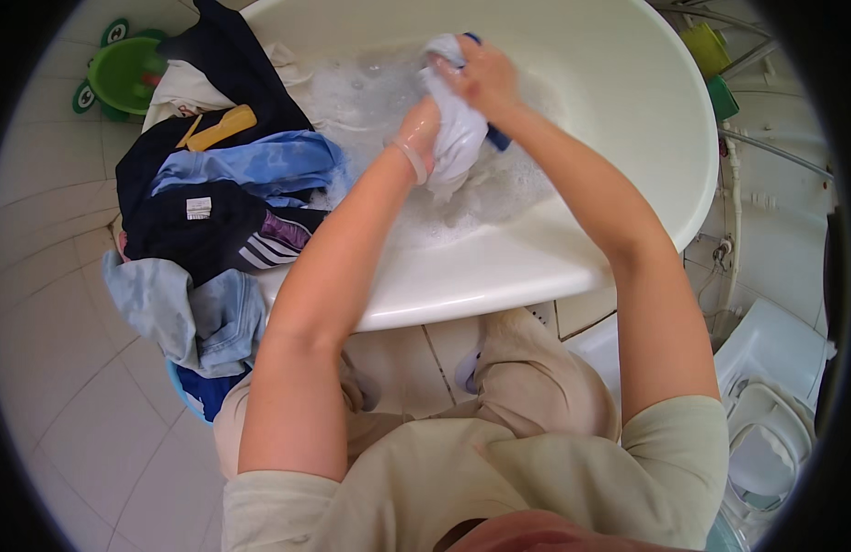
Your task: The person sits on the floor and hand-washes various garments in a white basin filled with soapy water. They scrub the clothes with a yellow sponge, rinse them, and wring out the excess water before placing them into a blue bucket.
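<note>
Between my two hands is a wet white cloth garment (458, 127) with dark blue parts, held just over the sudsy water (370, 90) in a white bathtub (646, 103). My left hand (418, 131) grips its near left side, with a pale band around the wrist. Farther up, my right hand (487, 72) is closed on the upper end and looks slightly blurred. Part of the garment is hidden behind my hands, and its lower end hangs at the foam.
Dark garments (184, 234), a blue garment (253, 162) and light denim (191, 310) drape over the tub's left end. A yellow plastic brush or scraper (222, 129) rests on them. Behind is a green animal-shaped basin (125, 74). A toilet (767, 441) stands at right.
</note>
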### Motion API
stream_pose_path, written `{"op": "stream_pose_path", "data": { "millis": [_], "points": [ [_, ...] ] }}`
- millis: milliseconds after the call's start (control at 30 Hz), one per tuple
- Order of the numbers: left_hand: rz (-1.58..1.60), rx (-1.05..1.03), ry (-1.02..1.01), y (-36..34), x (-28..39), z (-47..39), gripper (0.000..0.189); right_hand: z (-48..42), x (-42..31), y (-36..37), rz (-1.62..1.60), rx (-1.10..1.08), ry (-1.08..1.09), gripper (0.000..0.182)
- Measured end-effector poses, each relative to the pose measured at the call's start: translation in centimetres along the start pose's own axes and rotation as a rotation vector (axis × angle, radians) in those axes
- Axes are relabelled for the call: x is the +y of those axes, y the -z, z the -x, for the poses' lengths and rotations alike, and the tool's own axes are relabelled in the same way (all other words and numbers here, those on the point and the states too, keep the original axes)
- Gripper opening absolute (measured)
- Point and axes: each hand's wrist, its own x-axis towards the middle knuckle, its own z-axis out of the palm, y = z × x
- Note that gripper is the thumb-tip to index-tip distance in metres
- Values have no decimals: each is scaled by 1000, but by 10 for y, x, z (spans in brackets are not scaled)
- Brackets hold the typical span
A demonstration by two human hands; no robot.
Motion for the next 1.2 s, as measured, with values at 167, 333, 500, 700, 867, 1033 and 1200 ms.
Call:
{"op": "stream_pose_path", "data": {
  "millis": [167,333,500,700,867,1033,1200],
  "points": [
    [-982,453,-295,58,36,-10,44,0,88,24,362,-333,-316,51],
    [-1025,621,-53,35,26,1,58,20,102,-16,292,-373,-568,74],
    [-213,299,175,1,5,-1,66,48,85,-71,-440,-351,-287,53],
    [194,-185,-111,77,13,-20,43,47,-78,16,-378,-300,168,33],
    [126,-158,-328,34,11,-15,32,16,-42,-7,-251,-62,105,39],
    [-327,109,-164,24,30,4,46,-13,40,24,256,-195,-43,48],
    [-788,493,94,50,32,-2,64,20,142,-31,379,0,-493,56]
  ]
}}
